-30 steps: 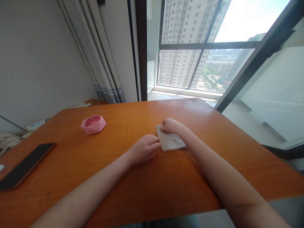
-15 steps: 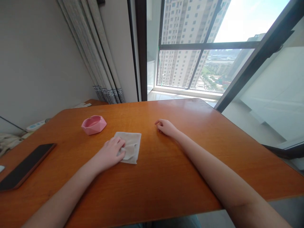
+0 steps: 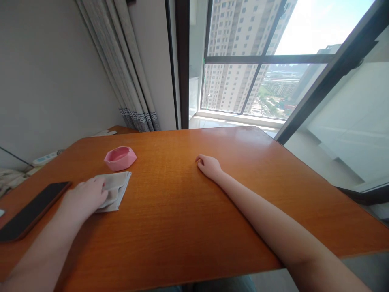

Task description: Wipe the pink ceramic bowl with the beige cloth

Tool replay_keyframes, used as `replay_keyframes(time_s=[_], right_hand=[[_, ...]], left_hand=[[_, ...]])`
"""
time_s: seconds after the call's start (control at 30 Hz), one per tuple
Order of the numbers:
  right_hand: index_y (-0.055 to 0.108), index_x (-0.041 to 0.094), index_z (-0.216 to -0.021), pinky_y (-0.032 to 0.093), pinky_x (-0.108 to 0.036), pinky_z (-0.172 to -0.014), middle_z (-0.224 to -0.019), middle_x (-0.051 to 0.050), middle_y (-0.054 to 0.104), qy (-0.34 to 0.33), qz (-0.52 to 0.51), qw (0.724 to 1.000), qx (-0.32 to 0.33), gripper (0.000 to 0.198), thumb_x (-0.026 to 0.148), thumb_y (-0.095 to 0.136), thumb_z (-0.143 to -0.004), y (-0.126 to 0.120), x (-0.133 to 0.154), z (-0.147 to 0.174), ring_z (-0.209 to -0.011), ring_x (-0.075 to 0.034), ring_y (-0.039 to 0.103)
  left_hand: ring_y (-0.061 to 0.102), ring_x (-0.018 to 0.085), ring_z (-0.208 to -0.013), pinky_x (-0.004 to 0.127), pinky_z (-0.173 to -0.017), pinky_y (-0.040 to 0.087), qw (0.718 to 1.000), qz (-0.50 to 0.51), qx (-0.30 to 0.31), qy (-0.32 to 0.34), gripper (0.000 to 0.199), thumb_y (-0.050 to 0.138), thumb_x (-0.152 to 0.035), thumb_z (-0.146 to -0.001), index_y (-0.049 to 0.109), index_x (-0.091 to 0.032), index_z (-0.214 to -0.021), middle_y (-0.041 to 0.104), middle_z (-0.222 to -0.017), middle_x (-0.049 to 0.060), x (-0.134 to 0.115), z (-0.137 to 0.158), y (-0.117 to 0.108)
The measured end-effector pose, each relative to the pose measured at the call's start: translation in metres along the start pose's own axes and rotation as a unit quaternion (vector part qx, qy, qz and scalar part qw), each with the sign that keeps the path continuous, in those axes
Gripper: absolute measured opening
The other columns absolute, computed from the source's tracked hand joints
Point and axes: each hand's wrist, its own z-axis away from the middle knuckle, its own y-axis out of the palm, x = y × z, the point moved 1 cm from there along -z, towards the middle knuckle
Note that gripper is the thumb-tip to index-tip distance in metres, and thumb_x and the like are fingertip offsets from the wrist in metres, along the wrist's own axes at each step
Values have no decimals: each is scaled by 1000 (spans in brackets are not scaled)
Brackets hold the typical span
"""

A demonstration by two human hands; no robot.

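Observation:
My left hand (image 3: 88,194) presses on a folded light grey cloth (image 3: 117,186) on the left of the wooden table, its fingers bent and bunching the fabric. Part of the cloth is hidden under the hand. Just behind the cloth stands a pink faceted ashtray (image 3: 120,158) with notches in its rim, close to the cloth's far edge. My right hand (image 3: 209,165) rests on the tabletop right of the middle, fingers loosely curled in, with nothing visible in them.
A dark flat pad (image 3: 33,211) lies left of my left hand. The brown table (image 3: 182,235) reaches toward a curtain (image 3: 133,81) and a large window (image 3: 237,87). A white power strip (image 3: 45,159) and crumpled fabric (image 3: 12,178) are beyond the left edge.
My left hand has slid to the left with the cloth, which now lies in front of the ashtray and is more rumpled. My right hand has shifted slightly left.

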Motion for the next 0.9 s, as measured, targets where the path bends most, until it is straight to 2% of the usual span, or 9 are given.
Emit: replay_keyframes(time_s=[0.07,0.17,0.27,0.37,0.47,0.6,0.67,0.8,0.9], right_hand=[[61,24,-100,40,-24,-68,-93,-3,70,-1,17,1000,-15,25,22,41,-86,3,2,1,-85,-18,63],[60,23,-100,39,-24,-67,-94,-3,70,-19,22,999,-21,24,22,41,-86,4,3,3,-84,-18,63],[60,22,-101,38,-24,-67,-90,-3,70,-50,1,999,-21,24,22,40,-87,3,2,5,-81,-17,62],[55,21,-110,37,-22,-64,-79,0,68,-93,-39,995,-14,27,22,41,-87,2,2,5,-72,-15,61],[51,21,-115,34,-22,-60,-78,1,67,-119,-48,992,-6,30,28,45,-87,3,6,6,-68,-14,59],[59,20,-91,31,-23,-59,-80,-2,67,-123,12,992,16,23,35,42,-90,2,12,6,-70,-14,60],[58,20,-86,30,-24,-59,-80,-3,67,-118,40,992,21,27,37,39,-92,1,13,5,-71,-15,60],[57,20,-88,30,-24,-60,-83,-3,68,-112,59,992,27,26,36,37,-94,0,13,5,-74,-15,61],[56,20,-89,30,-24,-60,-84,-3,68,-117,61,991,32,25,36,36,-94,1,12,5,-74,-15,60]], left_hand=[[60,30,-83,42,-67,44,998,2,-45,36,17,38,-28,-75,53,-21,-81,64,-93,11,-42,-1,-23],[59,24,-71,35,-62,42,980,107,-24,167,21,36,-32,-81,54,-21,-84,65,-83,7,-122,-3,-43],[59,22,-71,32,-61,41,942,193,-19,275,20,39,-30,-81,56,-20,-82,64,-80,7,-196,-9,-40],[60,20,-75,30,-65,43,892,279,-7,356,18,39,-24,-82,56,-20,-88,66,-84,7,-241,-16,-25],[60,20,-80,31,-69,43,871,304,-49,382,16,40,-20,-82,55,-19,-86,65,-88,8,-254,-21,-14],[58,19,-76,29,-67,42,845,314,-59,428,10,42,-19,-80,52,-19,-80,63,-83,6,-249,-19,-8],[57,18,-75,29,-66,41,843,320,-60,428,9,41,-19,-80,50,-19,-78,62,-81,6,-248,-19,-8],[54,18,-70,29,-63,39,853,312,-60,415,6,42,-18,-78,46,-20,-74,59,-75,4,-252,-19,-8],[52,17,-68,28,-62,38,849,316,-59,420,6,43,-18,-77,43,-20,-71,57,-73,3,-253,-19,-8]])
